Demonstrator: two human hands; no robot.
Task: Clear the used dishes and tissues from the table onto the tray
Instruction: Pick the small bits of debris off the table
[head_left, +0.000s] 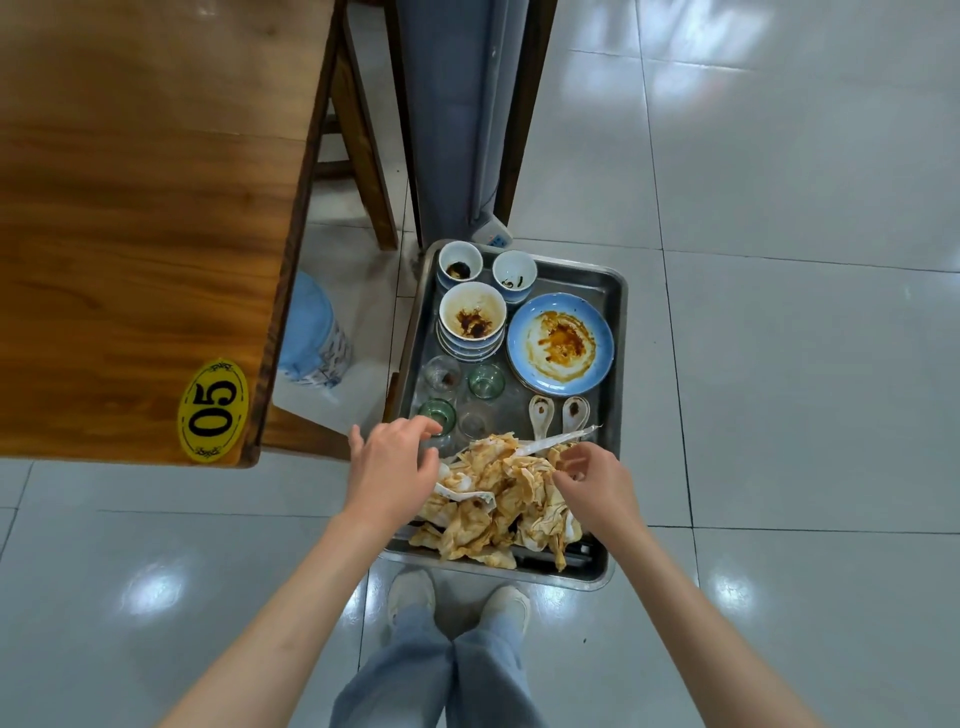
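Two bare forearms reach forward from 6 o'clock, converging toward 12 o'clock. The left hand (392, 460) is palm down with fingers loosely spread and lightly bent. The right hand (592, 480) has its fingers curled inward, thumb near fingertips

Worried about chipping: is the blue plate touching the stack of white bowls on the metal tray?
Cannot tell. In the head view the blue plate rim meets the stack of white bowls outline, but overlap could hide a gap.
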